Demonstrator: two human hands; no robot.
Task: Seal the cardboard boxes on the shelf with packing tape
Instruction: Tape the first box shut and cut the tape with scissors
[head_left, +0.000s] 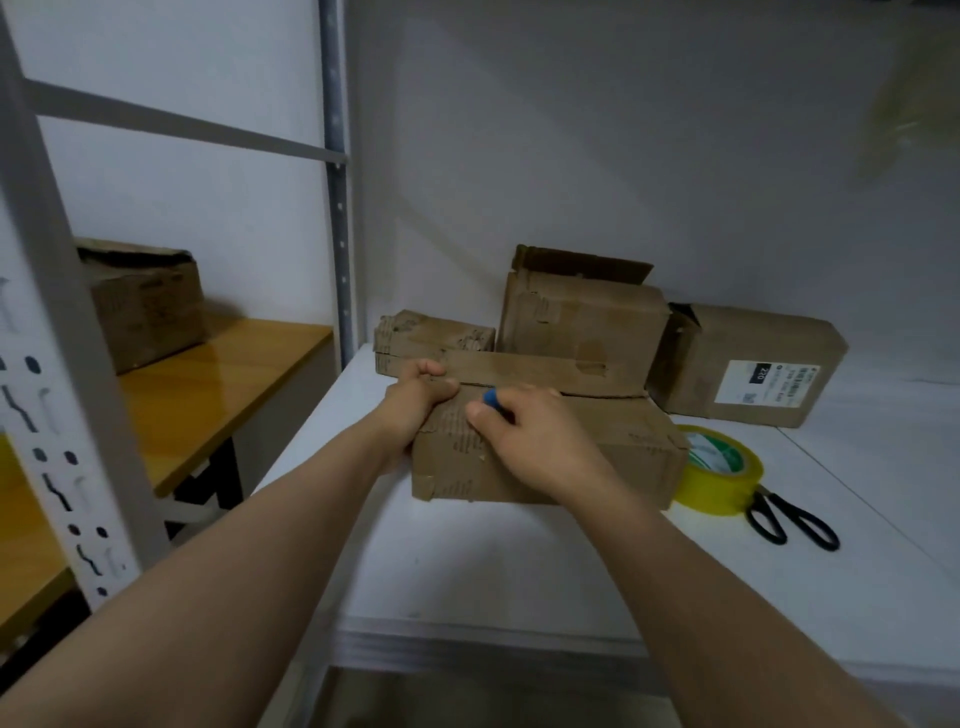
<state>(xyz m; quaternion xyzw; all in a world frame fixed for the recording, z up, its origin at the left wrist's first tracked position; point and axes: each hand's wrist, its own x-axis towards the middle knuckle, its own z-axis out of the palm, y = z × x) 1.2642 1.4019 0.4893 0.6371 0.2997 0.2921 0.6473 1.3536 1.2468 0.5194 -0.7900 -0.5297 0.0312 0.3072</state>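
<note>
Reaching over the white shelf, where do your hands sit?

Your left hand curls its fingers round the upper left corner of the nearest cardboard box. Your right hand lies on that box's top, thumb and fingers pinching a small blue object by the flap seam.

And the tape?

Your yellow tape roll lies flat at that box's right end, partly hidden behind it. Black scissors lie just beside the roll.

What stands further back?

Three more along the wall: a low box, a tall box with a flap raised, and a labelled box on the right. Far left, a worn box sits on a wooden table.
</note>
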